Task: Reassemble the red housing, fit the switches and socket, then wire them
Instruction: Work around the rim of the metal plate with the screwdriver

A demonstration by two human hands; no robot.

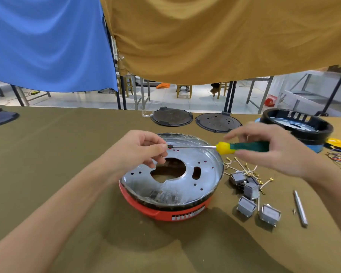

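Housing point(165, 210): on worktop point(47, 154), plate point(185, 170) seated on top. Switches point(250, 194): loose, right of it. Screw point(170, 146): pinched by left hand point(140, 148), best kept square on tip. Screwdriver point(242, 147): gripped by right hand point(272, 148).

Left hand point(140, 148), right hand point(272, 148) — both pinching

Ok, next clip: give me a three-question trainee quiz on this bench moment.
1. True or false: the right hand holds the screwdriver by its handle.
2. What does the left hand pinch? A) a switch B) the screwdriver's tip C) a wire
3. On which side of the red housing do the grey switches lie?

Key: 1 true; 2 B; 3 its right, on the cloth.
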